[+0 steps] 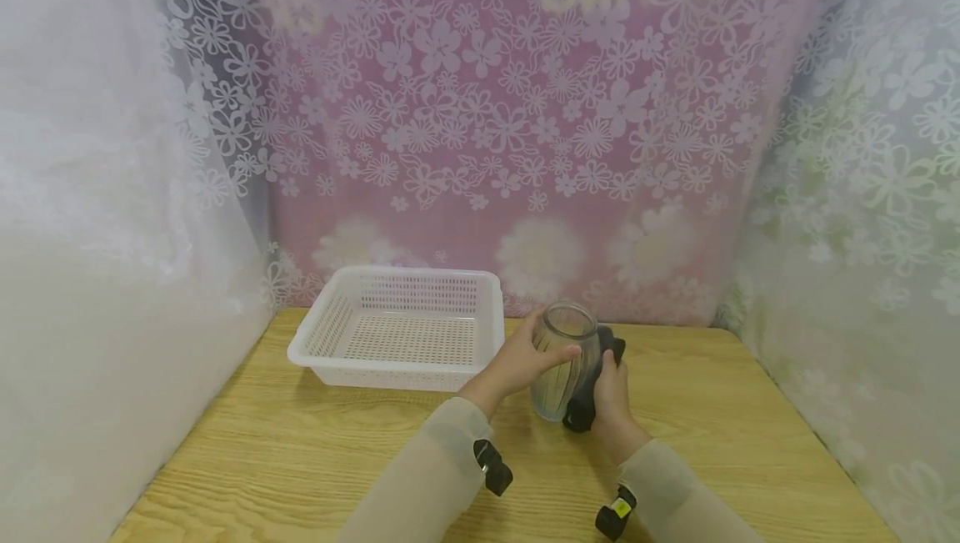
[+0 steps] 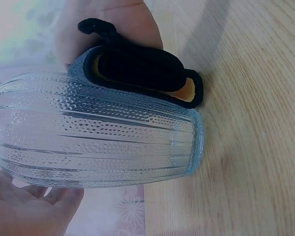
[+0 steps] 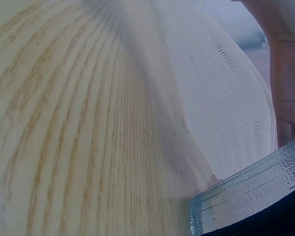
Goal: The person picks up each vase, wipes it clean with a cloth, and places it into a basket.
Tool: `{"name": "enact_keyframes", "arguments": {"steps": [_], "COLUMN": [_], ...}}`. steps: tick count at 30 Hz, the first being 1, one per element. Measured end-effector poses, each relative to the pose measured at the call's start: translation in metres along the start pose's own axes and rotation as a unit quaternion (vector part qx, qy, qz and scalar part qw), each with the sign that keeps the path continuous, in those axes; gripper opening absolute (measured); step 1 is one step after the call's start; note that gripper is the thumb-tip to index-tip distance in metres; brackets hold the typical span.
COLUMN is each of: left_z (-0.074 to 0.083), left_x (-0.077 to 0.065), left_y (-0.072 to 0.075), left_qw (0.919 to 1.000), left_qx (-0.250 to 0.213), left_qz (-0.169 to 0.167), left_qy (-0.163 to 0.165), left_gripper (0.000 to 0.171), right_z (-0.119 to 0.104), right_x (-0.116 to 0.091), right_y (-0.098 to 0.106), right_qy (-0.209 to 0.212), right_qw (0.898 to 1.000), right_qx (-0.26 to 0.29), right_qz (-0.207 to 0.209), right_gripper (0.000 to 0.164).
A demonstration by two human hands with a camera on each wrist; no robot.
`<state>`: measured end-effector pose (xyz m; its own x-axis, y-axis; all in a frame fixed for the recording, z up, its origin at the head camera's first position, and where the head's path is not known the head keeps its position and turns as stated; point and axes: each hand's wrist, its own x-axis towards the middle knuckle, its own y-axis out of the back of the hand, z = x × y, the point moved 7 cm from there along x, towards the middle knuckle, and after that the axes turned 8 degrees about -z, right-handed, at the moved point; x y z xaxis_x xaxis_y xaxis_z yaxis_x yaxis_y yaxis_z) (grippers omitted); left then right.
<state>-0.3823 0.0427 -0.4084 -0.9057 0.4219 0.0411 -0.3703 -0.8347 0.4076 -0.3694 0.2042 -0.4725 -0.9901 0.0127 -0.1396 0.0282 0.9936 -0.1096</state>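
A clear ribbed glass vase (image 1: pixel 555 384) with a wide round mouth stands upright or nearly so, over the table right of the basket. My left hand (image 1: pixel 525 359) grips its upper part, thumb in front and fingers round the far side, as the left wrist view also shows around the glass (image 2: pixel 98 137). My right hand (image 1: pixel 613 401) holds a folded black cloth (image 2: pixel 137 69) with a yellowish inner side and a small loop against the vase's right side. In the right wrist view only the vase's base (image 3: pixel 236 211) and a dark strip of cloth (image 3: pixel 270 223) show.
A white perforated plastic basket (image 1: pixel 401 365) stands at the back left of the wooden table (image 1: pixel 360 451), close to my left forearm. Behind the table hangs a pink flowered curtain (image 1: pixel 465 151). Pale sheets (image 1: pixel 112 234) flank both sides.
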Motion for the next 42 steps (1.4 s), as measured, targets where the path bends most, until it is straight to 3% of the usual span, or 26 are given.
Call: {"name": "enact_keyframes", "arguments": {"steps": [11, 24, 32, 42], "left_z": [0.001, -0.001, -0.004, -0.003], "left_x": [-0.001, 0.001, 0.002, 0.002], "left_y": [0.0, 0.0, -0.002, -0.002], "left_qw": [1.0, 1.0, 1.0, 1.0], "left_qx": [-0.004, -0.006, -0.004, -0.005], "left_qz": [0.0, 0.0, -0.001, -0.002], "left_qy": [-0.002, -0.006, -0.004, -0.005], "left_gripper": [0.1, 0.099, 0.099, 0.101], "right_z": [0.007, 0.01, 0.003, -0.025], "right_x": [0.004, 0.01, 0.006, 0.001], "right_y": [0.001, 0.004, 0.007, 0.018], "right_qy": [-0.025, -0.027, 0.001, 0.071], "right_qw": [0.999, 0.999, 0.999, 0.997], "right_qx": [0.01, 0.011, -0.01, -0.024], "right_qz": [-0.021, -0.039, -0.04, 0.029], "right_gripper": [0.069, 0.074, 0.07, 0.067]}}
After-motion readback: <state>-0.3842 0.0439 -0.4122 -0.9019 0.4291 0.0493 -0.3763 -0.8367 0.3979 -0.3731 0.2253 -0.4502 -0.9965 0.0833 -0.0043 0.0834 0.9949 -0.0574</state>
